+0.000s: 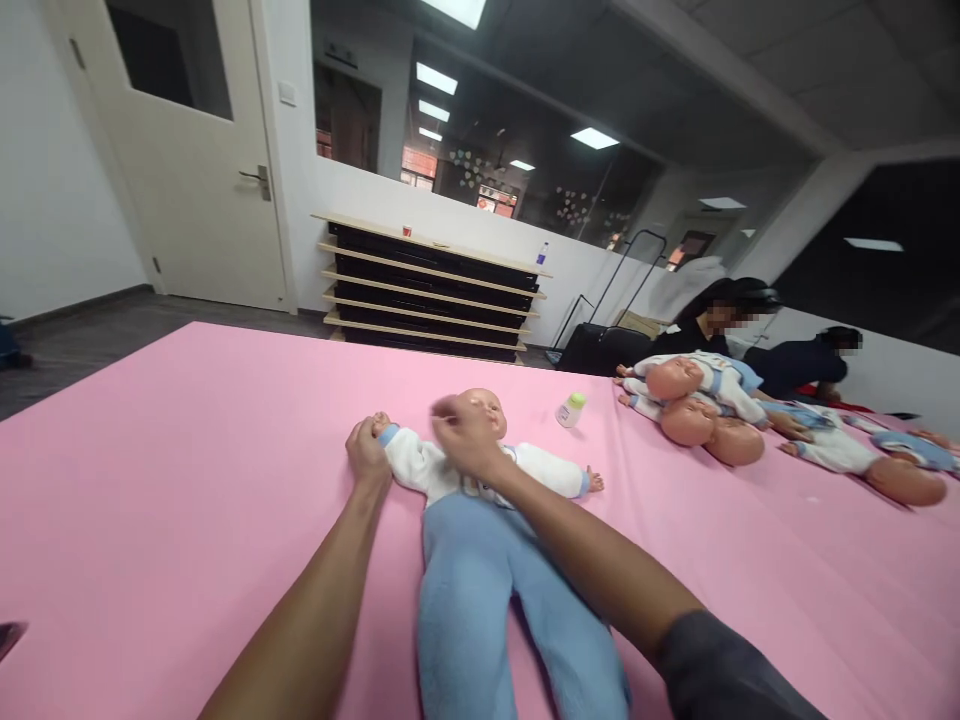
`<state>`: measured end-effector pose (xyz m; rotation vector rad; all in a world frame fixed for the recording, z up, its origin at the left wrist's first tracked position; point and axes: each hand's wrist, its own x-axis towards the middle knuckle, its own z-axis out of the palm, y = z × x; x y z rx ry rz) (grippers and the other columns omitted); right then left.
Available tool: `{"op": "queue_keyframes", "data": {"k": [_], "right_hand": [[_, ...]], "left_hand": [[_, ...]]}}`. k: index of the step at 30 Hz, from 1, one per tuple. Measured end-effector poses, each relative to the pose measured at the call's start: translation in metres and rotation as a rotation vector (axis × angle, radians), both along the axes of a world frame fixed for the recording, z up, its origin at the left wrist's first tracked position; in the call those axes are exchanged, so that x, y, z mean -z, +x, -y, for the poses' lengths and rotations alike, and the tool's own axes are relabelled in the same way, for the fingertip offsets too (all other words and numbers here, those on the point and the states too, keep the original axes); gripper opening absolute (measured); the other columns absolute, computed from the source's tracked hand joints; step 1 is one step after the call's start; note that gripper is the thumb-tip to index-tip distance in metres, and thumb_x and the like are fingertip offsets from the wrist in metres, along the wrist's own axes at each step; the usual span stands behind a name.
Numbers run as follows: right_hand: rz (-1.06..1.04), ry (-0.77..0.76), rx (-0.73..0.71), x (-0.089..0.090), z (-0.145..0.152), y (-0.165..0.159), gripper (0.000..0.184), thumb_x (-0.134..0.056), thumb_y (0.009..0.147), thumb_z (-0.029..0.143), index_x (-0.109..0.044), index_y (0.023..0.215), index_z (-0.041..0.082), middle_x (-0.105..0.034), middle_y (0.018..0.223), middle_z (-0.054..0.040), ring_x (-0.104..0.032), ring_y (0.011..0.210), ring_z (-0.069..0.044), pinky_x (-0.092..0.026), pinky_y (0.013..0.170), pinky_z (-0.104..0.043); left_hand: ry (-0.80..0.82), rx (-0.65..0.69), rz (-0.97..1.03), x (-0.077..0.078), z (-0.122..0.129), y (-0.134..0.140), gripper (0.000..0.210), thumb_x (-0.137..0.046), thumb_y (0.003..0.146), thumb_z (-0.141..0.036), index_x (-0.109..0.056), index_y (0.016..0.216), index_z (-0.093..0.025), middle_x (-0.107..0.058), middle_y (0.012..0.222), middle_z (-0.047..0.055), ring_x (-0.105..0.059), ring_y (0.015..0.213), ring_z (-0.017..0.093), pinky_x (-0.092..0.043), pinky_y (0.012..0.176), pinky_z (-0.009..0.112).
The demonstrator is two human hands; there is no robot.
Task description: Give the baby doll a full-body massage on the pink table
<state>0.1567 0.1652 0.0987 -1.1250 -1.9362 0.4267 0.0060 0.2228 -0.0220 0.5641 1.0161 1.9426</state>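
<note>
A baby doll (469, 560) in a white top with blue cuffs and blue trousers lies on its back on the pink-covered table (225, 500), head away from me. My left hand (367, 450) is closed round the doll's hand on the left side, with small fingers showing at the top. Above the doll's chest, beside its head, my right hand (466, 437) is smeared by motion and partly covers the head. Its fingers look curled, but I cannot tell whether they hold anything. The doll's other arm stretches out to the right.
A small white bottle with a green cap (570, 410) stands right of the doll's head. Several more dolls (686, 420) are piled at the right. Two other people (720, 310) are beyond them. A slatted stack (435, 290) stands behind the table, near a door (187, 170).
</note>
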Motion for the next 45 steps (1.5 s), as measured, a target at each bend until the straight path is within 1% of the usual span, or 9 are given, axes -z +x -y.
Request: {"op": "queue_keyframes", "data": {"k": [2, 4, 8, 11, 22, 30, 34, 39, 45], "right_hand": [[0.053, -0.116, -0.055, 0.016, -0.029, -0.051, 0.024, -0.057, 0.085, 0.029, -0.065, 0.104, 0.017, -0.069, 0.101, -0.0066, -0.061, 0.089, -0.016, -0.047, 0.081, -0.028], [0.041, -0.257, -0.009, 0.039, -0.052, -0.081, 0.022, -0.056, 0.084, 0.029, -0.066, 0.097, 0.014, -0.069, 0.094, -0.0077, -0.059, 0.082, -0.016, -0.045, 0.076, -0.028], [-0.182, -0.484, -0.081, 0.080, -0.071, -0.089, 0.026, -0.052, 0.085, 0.033, -0.064, 0.074, 0.012, -0.064, 0.073, -0.0033, -0.052, 0.068, -0.013, -0.041, 0.066, -0.024], [-0.347, -0.523, -0.164, 0.092, -0.075, -0.082, 0.026, -0.055, 0.082, 0.035, -0.062, 0.071, 0.012, -0.059, 0.067, 0.0005, -0.049, 0.066, -0.011, -0.038, 0.063, -0.021], [-0.210, -0.451, 0.141, 0.088, -0.077, -0.082, 0.047, -0.048, 0.088, 0.049, -0.063, 0.061, 0.014, -0.049, 0.051, 0.0020, -0.045, 0.058, -0.011, -0.031, 0.057, -0.022], [-0.304, -0.460, 0.016, 0.084, -0.071, -0.080, 0.038, -0.052, 0.087, 0.041, -0.067, 0.064, 0.014, -0.055, 0.054, 0.0015, -0.050, 0.064, -0.012, -0.036, 0.060, -0.020], [-0.324, -0.492, 0.072, 0.083, -0.072, -0.079, 0.039, -0.054, 0.086, 0.041, -0.067, 0.062, 0.014, -0.054, 0.051, 0.0013, -0.051, 0.062, -0.013, -0.036, 0.058, -0.021], [-0.364, -0.516, 0.165, 0.086, -0.077, -0.079, 0.044, -0.051, 0.090, 0.046, -0.068, 0.066, 0.013, -0.060, 0.057, -0.0026, -0.054, 0.063, -0.013, -0.037, 0.057, -0.022], [-0.389, -0.501, 0.069, 0.089, -0.073, -0.080, 0.041, -0.051, 0.088, 0.044, -0.068, 0.067, 0.014, -0.059, 0.058, 0.0005, -0.053, 0.063, -0.012, -0.038, 0.058, -0.020]], "left_hand": [[0.029, 0.012, 0.026, 0.002, -0.001, -0.001, 0.014, -0.052, 0.078, -0.030, -0.054, 0.075, -0.017, -0.062, 0.080, 0.004, -0.060, 0.074, 0.015, -0.051, 0.076, 0.029], [0.043, 0.008, 0.031, 0.005, -0.002, -0.001, 0.017, -0.053, 0.077, -0.031, -0.058, 0.081, -0.015, -0.065, 0.087, 0.005, -0.062, 0.081, 0.016, -0.051, 0.081, 0.031], [0.035, -0.024, -0.030, 0.009, -0.004, 0.000, 0.021, -0.052, 0.078, -0.030, -0.062, 0.083, -0.013, -0.067, 0.092, 0.008, -0.064, 0.088, 0.017, -0.050, 0.088, 0.033], [0.012, -0.049, -0.098, 0.007, -0.003, 0.003, 0.017, -0.054, 0.078, -0.028, -0.061, 0.082, -0.013, -0.067, 0.087, 0.006, -0.063, 0.084, 0.017, -0.050, 0.086, 0.033], [-0.031, -0.093, -0.350, -0.003, 0.006, 0.010, 0.023, -0.047, 0.084, -0.031, -0.065, 0.087, -0.015, -0.067, 0.094, 0.007, -0.062, 0.090, 0.018, -0.049, 0.084, 0.030], [-0.142, -0.130, -0.408, 0.000, 0.002, 0.006, 0.030, -0.053, 0.083, -0.042, -0.065, 0.087, -0.014, -0.068, 0.088, 0.008, -0.062, 0.081, 0.019, -0.049, 0.075, 0.030], [-0.139, -0.129, -0.406, 0.000, 0.003, 0.008, 0.034, -0.045, 0.087, -0.041, -0.066, 0.086, -0.015, -0.069, 0.088, 0.008, -0.063, 0.082, 0.019, -0.049, 0.077, 0.031], [-0.144, -0.120, -0.504, -0.001, 0.005, 0.010, 0.028, -0.054, 0.082, -0.038, -0.068, 0.093, -0.016, -0.070, 0.093, 0.007, -0.063, 0.085, 0.020, -0.049, 0.079, 0.032], [-0.172, -0.155, -0.441, -0.003, 0.003, 0.005, 0.032, -0.056, 0.082, -0.043, -0.069, 0.089, -0.014, -0.071, 0.090, 0.009, -0.064, 0.084, 0.021, -0.049, 0.079, 0.033]]}}
